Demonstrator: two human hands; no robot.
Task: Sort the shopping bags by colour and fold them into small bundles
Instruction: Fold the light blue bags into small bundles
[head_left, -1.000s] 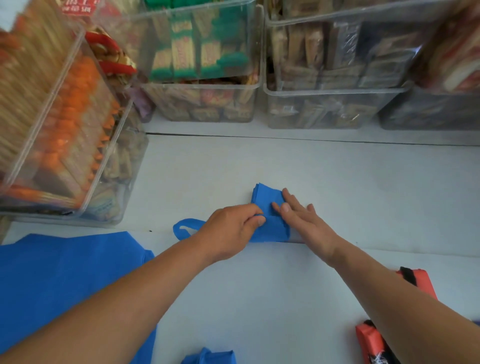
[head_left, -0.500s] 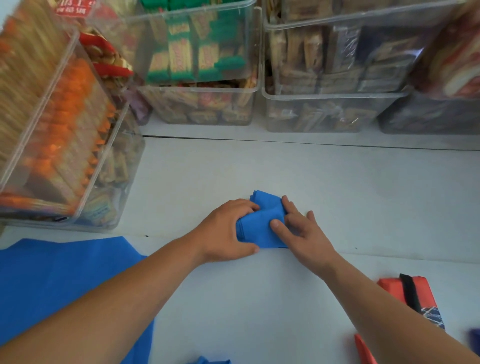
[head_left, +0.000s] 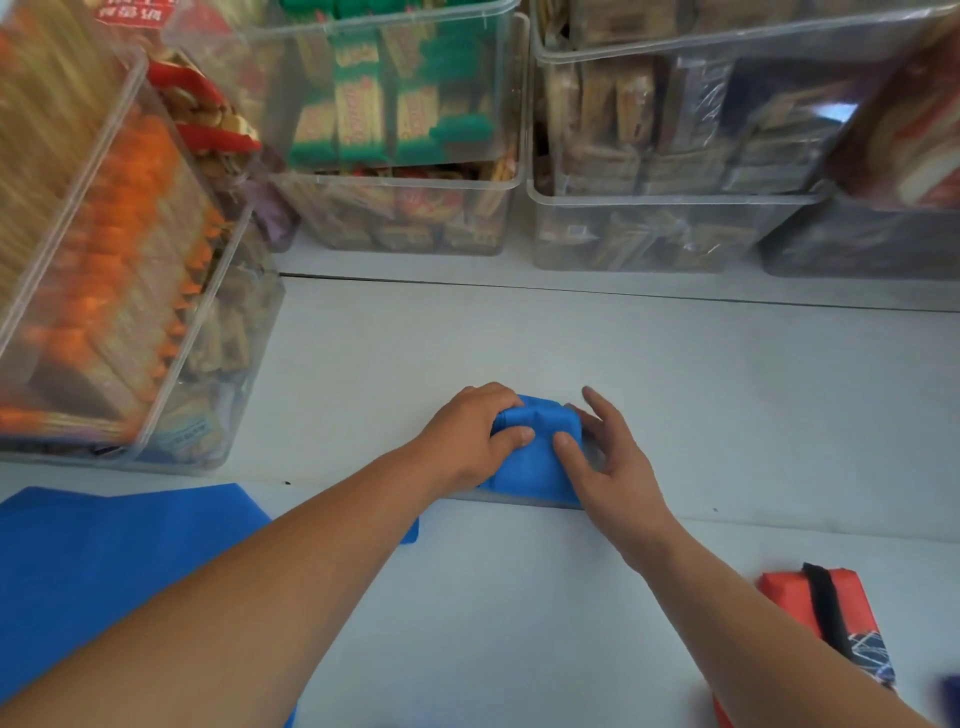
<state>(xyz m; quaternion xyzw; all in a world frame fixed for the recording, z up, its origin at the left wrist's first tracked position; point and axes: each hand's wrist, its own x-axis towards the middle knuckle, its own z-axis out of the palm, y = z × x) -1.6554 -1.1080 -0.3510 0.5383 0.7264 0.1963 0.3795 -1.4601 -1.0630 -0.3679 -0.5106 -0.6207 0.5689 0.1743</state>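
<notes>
Mid-bench, I see both hands working a blue shopping bag (head_left: 537, 457) into a bundle: my left hand (head_left: 470, 434) clamps its left end, my right hand (head_left: 608, 457) (fingers spread, thumb pressing) pins the right, the bundle between them, equally near.
</notes>
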